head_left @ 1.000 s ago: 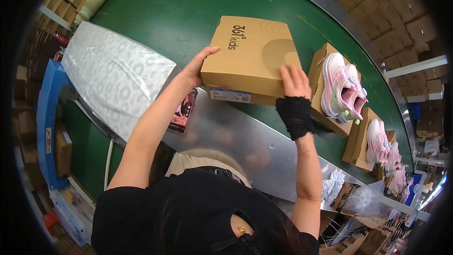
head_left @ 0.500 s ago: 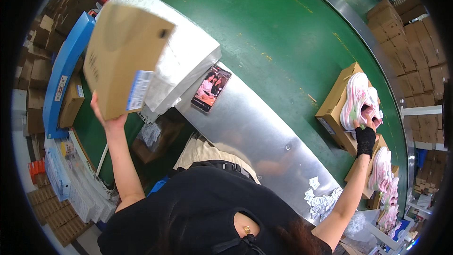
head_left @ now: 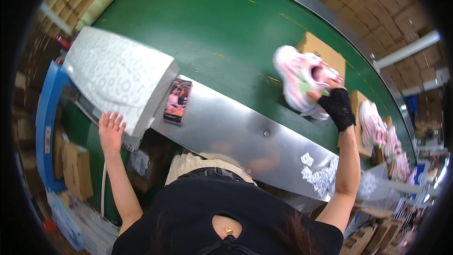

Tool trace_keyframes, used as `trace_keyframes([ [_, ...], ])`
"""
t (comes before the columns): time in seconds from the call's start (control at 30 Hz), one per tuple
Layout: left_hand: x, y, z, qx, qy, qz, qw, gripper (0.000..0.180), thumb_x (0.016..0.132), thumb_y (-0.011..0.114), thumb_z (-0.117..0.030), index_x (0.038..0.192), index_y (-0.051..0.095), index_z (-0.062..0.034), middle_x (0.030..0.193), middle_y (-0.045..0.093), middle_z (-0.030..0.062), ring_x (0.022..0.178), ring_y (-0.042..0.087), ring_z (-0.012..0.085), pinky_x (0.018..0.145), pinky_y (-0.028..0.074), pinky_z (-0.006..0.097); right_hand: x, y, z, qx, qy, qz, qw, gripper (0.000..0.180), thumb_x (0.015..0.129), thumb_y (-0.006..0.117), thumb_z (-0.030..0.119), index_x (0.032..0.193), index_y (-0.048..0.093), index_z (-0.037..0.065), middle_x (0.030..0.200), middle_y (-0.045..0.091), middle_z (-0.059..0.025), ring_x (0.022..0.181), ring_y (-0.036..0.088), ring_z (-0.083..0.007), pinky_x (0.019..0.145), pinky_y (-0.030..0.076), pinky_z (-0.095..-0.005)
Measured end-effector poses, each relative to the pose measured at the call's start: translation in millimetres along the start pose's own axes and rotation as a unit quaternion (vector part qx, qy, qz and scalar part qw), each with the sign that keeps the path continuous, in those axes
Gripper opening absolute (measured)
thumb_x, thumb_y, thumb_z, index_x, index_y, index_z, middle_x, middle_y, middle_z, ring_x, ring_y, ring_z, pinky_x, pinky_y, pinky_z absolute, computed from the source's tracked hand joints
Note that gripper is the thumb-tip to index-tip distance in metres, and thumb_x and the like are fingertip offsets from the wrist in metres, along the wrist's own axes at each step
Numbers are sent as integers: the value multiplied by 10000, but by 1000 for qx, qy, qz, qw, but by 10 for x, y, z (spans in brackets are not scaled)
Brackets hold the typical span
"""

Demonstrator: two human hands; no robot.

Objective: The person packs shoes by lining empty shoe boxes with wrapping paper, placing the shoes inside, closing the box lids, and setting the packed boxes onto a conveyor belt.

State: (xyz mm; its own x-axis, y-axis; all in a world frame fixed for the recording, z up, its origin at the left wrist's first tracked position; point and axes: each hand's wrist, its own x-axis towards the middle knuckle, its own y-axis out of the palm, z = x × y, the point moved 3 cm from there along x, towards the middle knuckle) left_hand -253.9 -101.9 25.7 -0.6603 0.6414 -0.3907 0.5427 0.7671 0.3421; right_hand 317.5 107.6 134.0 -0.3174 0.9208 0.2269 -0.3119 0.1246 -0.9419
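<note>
My right hand (head_left: 336, 106), in a black fingerless glove, grips a pair of pink and white sneakers (head_left: 297, 78) by the heel collar. The pair is tilted over the green belt, in front of a brown cardboard shoebox (head_left: 325, 53). My left hand (head_left: 112, 131) is bare and empty, its fingers spread at the near edge of a thick stack of white wrapping paper (head_left: 120, 68) with a grey ring print. Whether the fingers touch the paper I cannot tell. Below and left of that hand stands another shoebox (head_left: 78, 171).
A phone (head_left: 178, 101) lies beside the paper stack on a steel ledge (head_left: 226, 127). Small white packets (head_left: 323, 174) are heaped at its right end. More sneakers (head_left: 373, 123) on boxes line the green belt (head_left: 203, 33). A blue frame (head_left: 49, 127) rises at left.
My left hand has let go of the shoebox and moved down to the paper's edge; a box now stands at left. My right hand has lifted the sneakers off their box, leftward. The view has shifted.
</note>
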Motion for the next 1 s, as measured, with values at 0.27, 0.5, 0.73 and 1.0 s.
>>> trace_keyframes([
  [0.27, -783, 2480, 552, 306, 266, 396, 824, 336, 832, 538, -219, 1050, 539, 36, 1110, 523, 138, 991, 526, 219, 849, 405, 290, -424, 59, 1025, 114, -102, 122, 981, 436, 612, 726, 398, 826, 588, 44, 731, 588, -85, 681, 580, -250, 637, 452, -321],
  [0.5, -1044, 2957, 1826, 429, 298, 577, 628, 383, 826, 505, -323, 993, 558, 17, 1065, 531, 196, 1014, 493, 325, 855, 391, 361, -1126, 1150, 1124, 9, -316, 67, 946, 381, 497, 686, 335, 723, 546, 62, 775, 534, -138, 695, 543, -263, 639, 388, -393],
  [0.73, -1363, 2885, 2055, 494, 316, 621, 521, 439, 769, 528, -430, 696, 603, -3, 726, 594, 166, 694, 571, 336, 640, 433, 430, -673, 1112, 526, 190, -81, 139, 968, 146, 700, 560, 209, 667, 534, 69, 621, 533, -130, 650, 560, -317, 586, 430, -391],
  [1.0, -1366, 3009, 2108, 502, 281, 636, 515, 537, 781, 515, -462, 977, 565, 36, 918, 558, 242, 796, 571, 362, 692, 461, 399, -298, 1922, -1148, -248, 216, -20, 944, 804, 646, 634, 113, 1339, 229, 150, 1397, 204, -114, 1290, 183, -297, 960, 161, -604],
])
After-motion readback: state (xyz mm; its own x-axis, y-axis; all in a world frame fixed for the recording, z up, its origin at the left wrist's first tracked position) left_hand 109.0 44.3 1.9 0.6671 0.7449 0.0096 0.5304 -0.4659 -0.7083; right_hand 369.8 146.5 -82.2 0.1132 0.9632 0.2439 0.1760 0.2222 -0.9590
